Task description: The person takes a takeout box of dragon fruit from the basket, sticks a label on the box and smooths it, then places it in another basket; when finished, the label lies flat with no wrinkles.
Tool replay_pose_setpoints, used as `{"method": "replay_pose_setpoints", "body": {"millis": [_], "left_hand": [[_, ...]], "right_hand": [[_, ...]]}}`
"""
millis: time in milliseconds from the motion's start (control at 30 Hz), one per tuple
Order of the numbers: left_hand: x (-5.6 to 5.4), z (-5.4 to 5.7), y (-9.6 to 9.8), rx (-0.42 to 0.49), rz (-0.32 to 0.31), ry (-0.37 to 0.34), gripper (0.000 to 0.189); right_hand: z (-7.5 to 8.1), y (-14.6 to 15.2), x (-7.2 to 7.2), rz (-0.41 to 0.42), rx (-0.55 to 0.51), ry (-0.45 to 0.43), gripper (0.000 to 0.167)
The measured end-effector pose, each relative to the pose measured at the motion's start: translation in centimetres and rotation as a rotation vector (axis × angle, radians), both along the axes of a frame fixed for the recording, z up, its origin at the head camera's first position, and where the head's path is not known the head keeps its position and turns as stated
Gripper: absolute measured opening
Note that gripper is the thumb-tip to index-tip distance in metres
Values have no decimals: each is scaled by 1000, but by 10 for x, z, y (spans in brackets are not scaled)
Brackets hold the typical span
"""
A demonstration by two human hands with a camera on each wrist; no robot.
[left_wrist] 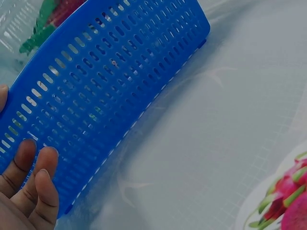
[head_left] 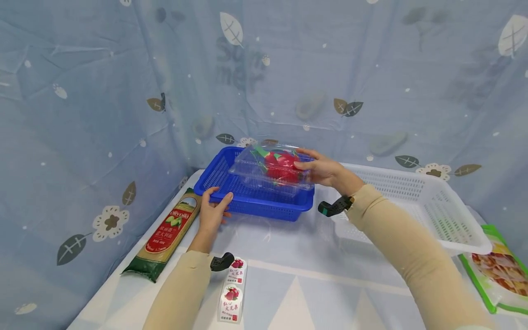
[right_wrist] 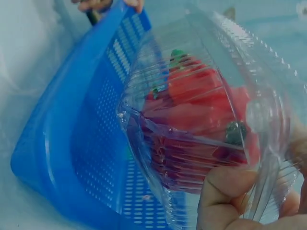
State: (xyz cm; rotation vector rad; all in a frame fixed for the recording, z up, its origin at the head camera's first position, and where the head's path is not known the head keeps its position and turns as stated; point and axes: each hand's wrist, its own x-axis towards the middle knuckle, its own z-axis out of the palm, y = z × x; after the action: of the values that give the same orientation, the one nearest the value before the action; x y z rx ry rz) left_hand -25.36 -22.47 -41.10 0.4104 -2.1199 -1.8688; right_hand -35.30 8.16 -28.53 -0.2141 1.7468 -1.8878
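A clear plastic clamshell box (head_left: pixel 247 170) with a red dragon fruit (head_left: pixel 282 166) inside is held tilted over the blue basket (head_left: pixel 268 211). My right hand (head_left: pixel 326 170) grips the box at its right end; in the right wrist view the thumb and fingers pinch the clear edge. My left hand (head_left: pixel 212 215) holds the basket's near left corner. Its thumb lies at the rim and its fingers (left_wrist: pixel 45 191) curl against the slotted outer wall. In the right wrist view the dragon fruit (right_wrist: pixel 192 120) shows through the ribbed plastic, above the basket's inside.
Left of the basket lies a bag of pasta (head_left: pixel 167 233). A strip of dragon fruit stickers (head_left: pixel 232 293) lies in front of my left wrist. A white basket (head_left: pixel 458 224) stands at the right, partly behind my right arm, beside a green-edged food packet (head_left: pixel 501 270). Patterned curtains enclose the table.
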Motion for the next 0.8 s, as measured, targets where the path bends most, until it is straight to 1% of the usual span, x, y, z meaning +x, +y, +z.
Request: {"method": "replay_pose_setpoints", "body": {"millis": [167,300,400,500,667,800], "left_hand": [[-1,0,1,-18,14,9,63],[-1,0,2,-30,20,13,63],[-1,0,3,-33,16,5,64],[-1,0,3,-35,20,4,64],[-1,2,4,-38,25,4,65],[0,4,4,-44,22,-18,66]], "right_hand": [[9,13,18,24,21,39,72],[14,27,36,43,62,90,74],[17,40,54,43,95,129,75],[17,54,74,48,104,158,75],[14,77,108,46,88,165,75],[12,91,132,32,107,184,71]]}}
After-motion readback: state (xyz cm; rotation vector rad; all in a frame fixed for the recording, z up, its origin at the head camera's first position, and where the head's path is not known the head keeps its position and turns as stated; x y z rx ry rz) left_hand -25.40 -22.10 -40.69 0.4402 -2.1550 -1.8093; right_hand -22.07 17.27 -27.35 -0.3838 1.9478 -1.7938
